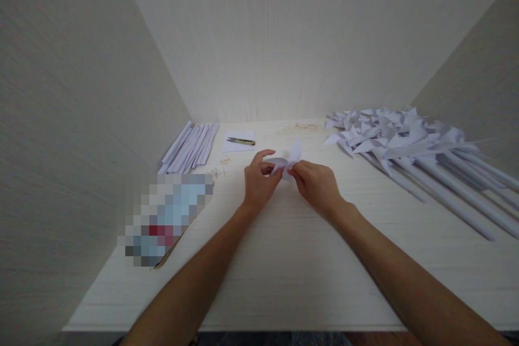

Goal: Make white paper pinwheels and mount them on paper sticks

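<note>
Biggest thing here is the pale wood-grain table [284, 259], boxed in by light walls on the left, back and right. Off on the right side there's a big heap of finished white paper pinwheels [389, 138], their long rolled paper sticks [458, 189] fanning out toward the near right edge. Over on the far left, up against the wall, lies a neat row of plain white paper tubes [190, 146], all side by side. In front of those there's a blurred-out patch [166, 216] (can't tell what's under it). Behind the hands sits a small white sheet [239, 141] with a little pair of snips [241, 141] resting on it, dark handles with a yellowish bit. A few tiny pale bits [221, 165] are scattered just left of the hands, too small to identify.

Both forearms reach in from the bottom edge and meet around the middle of the table. The left hand [259, 181] and right hand [318, 184] are both pinched shut on a small folded white paper piece [287, 162], which is held just above the tabletop between them. Left thumb [265, 154] arches over the top, the other fingers curl underneath; right fingertips [292, 171] grip the piece from the other side. One pointed flap sticks up above the right hand.
</note>
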`<state>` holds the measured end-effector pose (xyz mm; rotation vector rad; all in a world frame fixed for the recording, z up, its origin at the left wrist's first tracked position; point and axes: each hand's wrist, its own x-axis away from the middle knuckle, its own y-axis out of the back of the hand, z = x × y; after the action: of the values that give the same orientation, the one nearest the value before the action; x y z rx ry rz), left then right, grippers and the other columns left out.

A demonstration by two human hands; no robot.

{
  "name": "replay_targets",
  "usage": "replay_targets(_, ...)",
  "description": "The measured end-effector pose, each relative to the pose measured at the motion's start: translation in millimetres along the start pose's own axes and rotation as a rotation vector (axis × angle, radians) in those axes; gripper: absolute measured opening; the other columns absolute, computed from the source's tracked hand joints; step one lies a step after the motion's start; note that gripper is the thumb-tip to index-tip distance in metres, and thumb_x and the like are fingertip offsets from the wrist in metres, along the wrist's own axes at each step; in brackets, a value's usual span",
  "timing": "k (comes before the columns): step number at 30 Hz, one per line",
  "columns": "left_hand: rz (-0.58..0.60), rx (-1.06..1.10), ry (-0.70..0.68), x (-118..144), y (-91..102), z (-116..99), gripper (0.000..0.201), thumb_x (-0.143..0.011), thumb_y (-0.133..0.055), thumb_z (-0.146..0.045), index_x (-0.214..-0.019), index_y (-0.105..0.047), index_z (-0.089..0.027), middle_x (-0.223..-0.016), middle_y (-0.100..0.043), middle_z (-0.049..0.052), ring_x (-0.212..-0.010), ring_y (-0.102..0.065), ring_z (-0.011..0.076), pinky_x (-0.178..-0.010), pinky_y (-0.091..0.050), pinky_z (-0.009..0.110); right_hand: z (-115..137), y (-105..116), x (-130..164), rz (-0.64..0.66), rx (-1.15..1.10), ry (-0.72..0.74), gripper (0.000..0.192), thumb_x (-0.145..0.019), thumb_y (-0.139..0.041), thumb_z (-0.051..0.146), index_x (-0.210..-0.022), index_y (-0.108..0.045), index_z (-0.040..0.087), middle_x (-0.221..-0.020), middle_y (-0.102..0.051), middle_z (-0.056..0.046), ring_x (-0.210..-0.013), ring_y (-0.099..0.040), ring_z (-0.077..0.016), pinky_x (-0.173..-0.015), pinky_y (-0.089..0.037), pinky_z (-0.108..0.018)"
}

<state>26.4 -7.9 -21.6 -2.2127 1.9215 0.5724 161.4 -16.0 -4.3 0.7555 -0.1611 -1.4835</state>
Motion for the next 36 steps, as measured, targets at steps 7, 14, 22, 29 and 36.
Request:
replay_targets(7,-0.009,0.002,0.002,0.0,-0.6,-2.3,0.037,-0.06,-0.062,-0.016,-0.096,-0.053,-0.018,-0.064,-0.065,-0.003,-0.059,-0.063,0.0112,-0.058,-0.05,0.021,1.1,-2.5,-5.4,0.278,-0.315,-0.304,0.026,-0.075,-0.04,0.028,-0.05,-0.036,0.022,-0.041,-0.028,0.007,-0.035,-0.02,-0.0075,-0.037,-0.02,-0.023)
replay_targets(14,-0.005,0.006,0.008,-0.3,-0.2,-0.6,0.039,-0.061,-0.062,-0.017,-0.098,-0.052,-0.017,-0.065,-0.066,-0.001,-0.06,-0.063,0.012,-0.057,-0.05,0.021,5.7,-4.3,3.7,-0.048,0.085,0.024,0.022,-0.071,-0.05,0.022,-0.05,-0.043,0.018,-0.051,-0.045,0.001,-0.049,-0.037,-0.0102,-0.049,-0.026,-0.026)
replay_targets(22,-0.032,-0.028,-0.009,1.3,-0.5,-4.9,0.037,-0.061,-0.063,-0.016,-0.097,-0.054,-0.018,-0.064,-0.066,-0.002,-0.061,-0.064,0.0124,-0.06,-0.051,0.022,4.7,-8.4,-0.1,0.141,-0.318,-0.326,0.027,-0.075,-0.046,0.031,-0.051,-0.04,0.02,-0.042,-0.036,0.005,-0.036,-0.026,-0.0073,-0.04,-0.02,-0.024)
replay_targets(29,-0.054,-0.034,-0.022,1.4,0.1,-5.0,0.036,-0.061,-0.063,-0.016,-0.096,-0.054,-0.017,-0.065,-0.067,-0.002,-0.061,-0.064,0.012,-0.06,-0.05,0.021,7.0,-4.1,4.1,-0.001,0.279,0.066,0.022,-0.077,-0.044,0.024,-0.056,-0.044,0.018,-0.057,-0.053,-0.004,-0.052,-0.041,-0.012,-0.05,-0.023,-0.026)
replay_targets(36,-0.079,-0.08,-0.091,5.7,-0.3,-8.8,0.034,-0.064,-0.062,-0.016,-0.097,-0.053,-0.019,-0.071,-0.068,-0.001,-0.064,-0.065,0.0117,-0.06,-0.05,0.021,0.0,-5.9,-1.0,0.148,-0.25,-0.216,0.025,-0.076,-0.041,0.034,-0.054,-0.04,0.021,-0.042,-0.03,0.006,-0.039,-0.025,-0.0092,-0.043,-0.021,-0.025)
